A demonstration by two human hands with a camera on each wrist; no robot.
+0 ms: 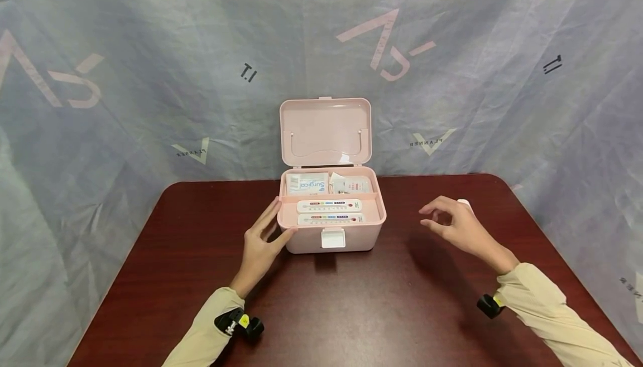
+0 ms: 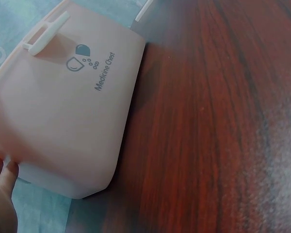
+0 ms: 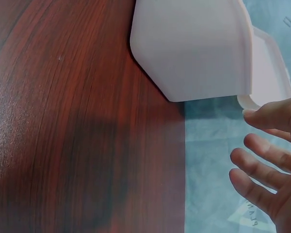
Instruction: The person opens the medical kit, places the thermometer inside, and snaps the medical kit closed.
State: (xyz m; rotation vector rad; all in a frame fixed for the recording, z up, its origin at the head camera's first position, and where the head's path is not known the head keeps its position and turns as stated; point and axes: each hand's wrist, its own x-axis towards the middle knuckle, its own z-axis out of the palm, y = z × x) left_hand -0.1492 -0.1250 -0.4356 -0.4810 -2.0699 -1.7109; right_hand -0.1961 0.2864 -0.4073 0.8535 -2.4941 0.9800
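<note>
While a grey-blue cloth [image 1: 201,10] with printed lettering hangs behind the medicine chest, a dark red-brown table [image 1: 351,311] stretches out beneath it. The pink medicine chest [image 1: 306,241] itself stands upright near the table's far edge, its lid [image 1: 326,127] swung up at its back. To the right of the chest and apart from it, the right hand [image 1: 459,226] hovers with loosely bent fingers, holding nothing; at the chest's left side, the left hand [image 1: 258,247] rests extended fingers against the wall, its thumb by the front left corner. In the chest's rear left compartment lies a packet marked "Surgical" [image 1: 301,184], and in the rear right one some white packaging [image 1: 354,184]. Two white thermometers [image 1: 329,206] lie one before the other in the chest's front compartment. A white latch [image 1: 334,238] sits on the chest's front.
</note>
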